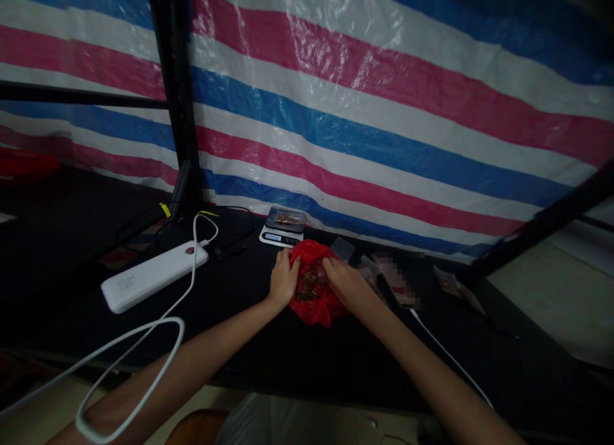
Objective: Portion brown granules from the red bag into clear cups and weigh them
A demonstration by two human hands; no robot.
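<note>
A red plastic bag (pixel 319 312) lies open on the black table, with small brown pieces (pixel 309 286) heaped inside it. My left hand (pixel 284 280) is closed on the bag's left rim, thumb toward the opening. On the other side, my right hand (pixel 343 282) has its fingers curled over the right rim and into the mouth. Something pale and see-through shows by those fingertips; I cannot make it out. Just behind the bag stands a small digital scale (pixel 282 237), its display lit, with a little packet of brown bits (pixel 288 219) on its dark tray.
Left of the bag lies a white power bank (pixel 153 277) with a looping white cable (pixel 180 299). To the right are a blurred-out flat item (pixel 396 279) and a clear packet (pixel 458 288). A striped tarp (pixel 359 125) hangs behind, beside a black post (pixel 177 93).
</note>
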